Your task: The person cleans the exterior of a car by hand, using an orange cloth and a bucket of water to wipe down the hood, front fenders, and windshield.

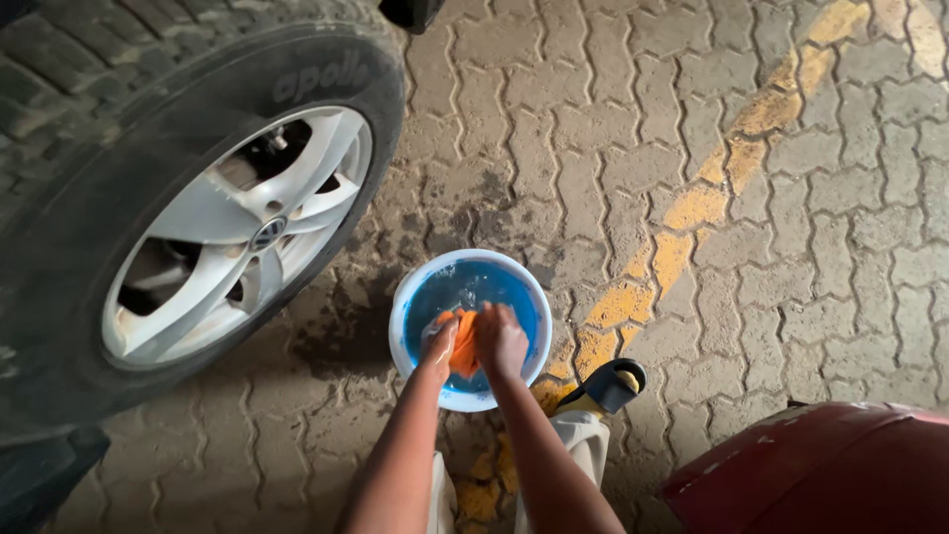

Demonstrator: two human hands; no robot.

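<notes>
Both the left hand (440, 341) and right hand (500, 339) were clamped on the orange cloth (463, 343) over the blue basin (471, 328), cloth soaked, dusty alloy wheel (237, 232) beside it looking unwiped.

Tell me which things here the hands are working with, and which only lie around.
In use: left hand and right hand gripping the orange cloth inside the blue basin of water.

Around: car wheel, yellow painted line, red panel, paving.

Head view, steeply down, close overhead
</notes>
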